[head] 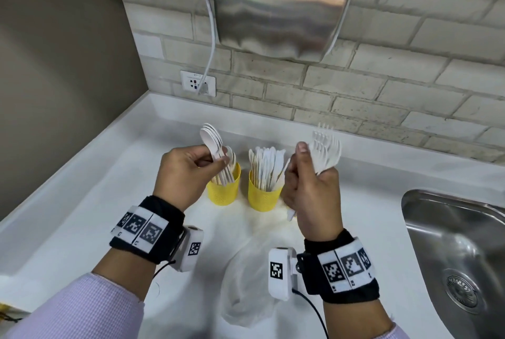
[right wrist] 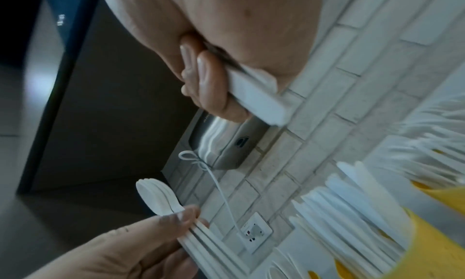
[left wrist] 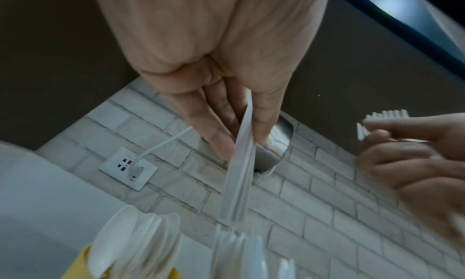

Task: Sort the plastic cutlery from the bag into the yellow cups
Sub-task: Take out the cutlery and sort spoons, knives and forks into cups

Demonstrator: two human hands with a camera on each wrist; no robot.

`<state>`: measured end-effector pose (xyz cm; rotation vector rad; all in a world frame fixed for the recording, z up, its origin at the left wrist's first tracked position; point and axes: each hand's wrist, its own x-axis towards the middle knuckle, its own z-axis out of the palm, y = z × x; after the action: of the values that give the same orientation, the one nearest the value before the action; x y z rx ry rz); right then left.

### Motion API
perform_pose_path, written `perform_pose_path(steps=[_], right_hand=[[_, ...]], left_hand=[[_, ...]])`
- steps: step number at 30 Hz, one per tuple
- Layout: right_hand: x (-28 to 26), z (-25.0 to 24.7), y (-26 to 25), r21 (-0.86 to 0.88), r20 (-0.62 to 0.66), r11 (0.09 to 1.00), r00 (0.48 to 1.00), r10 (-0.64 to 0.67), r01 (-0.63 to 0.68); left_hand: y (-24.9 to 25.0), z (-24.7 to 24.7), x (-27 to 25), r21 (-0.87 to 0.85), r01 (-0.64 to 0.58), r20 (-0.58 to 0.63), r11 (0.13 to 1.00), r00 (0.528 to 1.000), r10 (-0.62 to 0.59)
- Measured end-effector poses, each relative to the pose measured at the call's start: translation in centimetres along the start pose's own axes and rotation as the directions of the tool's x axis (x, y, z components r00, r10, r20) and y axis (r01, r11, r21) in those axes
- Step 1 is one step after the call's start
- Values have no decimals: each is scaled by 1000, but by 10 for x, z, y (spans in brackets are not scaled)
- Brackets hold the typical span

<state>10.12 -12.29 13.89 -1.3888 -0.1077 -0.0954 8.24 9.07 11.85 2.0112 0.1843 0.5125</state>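
Note:
My left hand (head: 191, 172) pinches a stack of white plastic spoons (head: 211, 142) above the left yellow cup (head: 224, 188), which holds more spoons. My right hand (head: 308, 183) grips a bunch of white forks (head: 326, 147), tines up, just right of the middle yellow cup (head: 263, 196) full of knives. A third yellow cup (right wrist: 427, 186) with forks shows in the right wrist view; my right hand hides it in the head view. The spoon handles (left wrist: 239, 174) run down between my left fingers. The clear plastic bag (head: 246, 284) lies crumpled on the counter below my hands.
A steel sink (head: 459, 251) is set into the white counter (head: 82, 215) at the right. A steel hand dryer (head: 278, 5) hangs on the brick wall above the cups, its white cord running to a wall socket (head: 198, 83). A brown wall closes the left side.

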Motion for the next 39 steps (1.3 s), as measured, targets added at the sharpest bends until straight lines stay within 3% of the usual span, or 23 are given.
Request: perform_pose_path(steps=[3,5,13,19,22,26,29,34,37,39], right_hand=[[0,-7,8,80,-14,994,997,81,-80],[-1,-9,10,106,-7,989,995,102,-101],[2,-8,17,63,-18,989,991,134,-132],[1,-8,23,21,9,987,987,162,-162],[2,-6,26,-10,9,986,986,164,-164],[2,-6,27,-19,9,986,986,168,-167],[2,-6,28,-29,6,986,986,165,-164],[0,-7,28,-36,15,986,986,166,-165],[-1,-8,26,-48,18,986,987,162,-161],[-2,-9,25,-45,13,985,986,165,-164]], left_hand=[[-11,6,13,24,9,-117,1000,993,-6],[-22,12,21,22,6,-120,1000,993,-3],[-53,41,37,128,41,16,991,999,-43],[-70,48,35,260,-46,124,964,992,13],[-71,50,33,321,-143,108,936,988,114],[-66,49,38,500,-296,27,814,945,327],[-67,49,46,566,-383,150,731,919,365],[-85,59,47,657,-480,460,582,866,195],[-87,58,49,659,-496,512,565,846,146],[-84,57,50,650,-481,487,588,858,162]])
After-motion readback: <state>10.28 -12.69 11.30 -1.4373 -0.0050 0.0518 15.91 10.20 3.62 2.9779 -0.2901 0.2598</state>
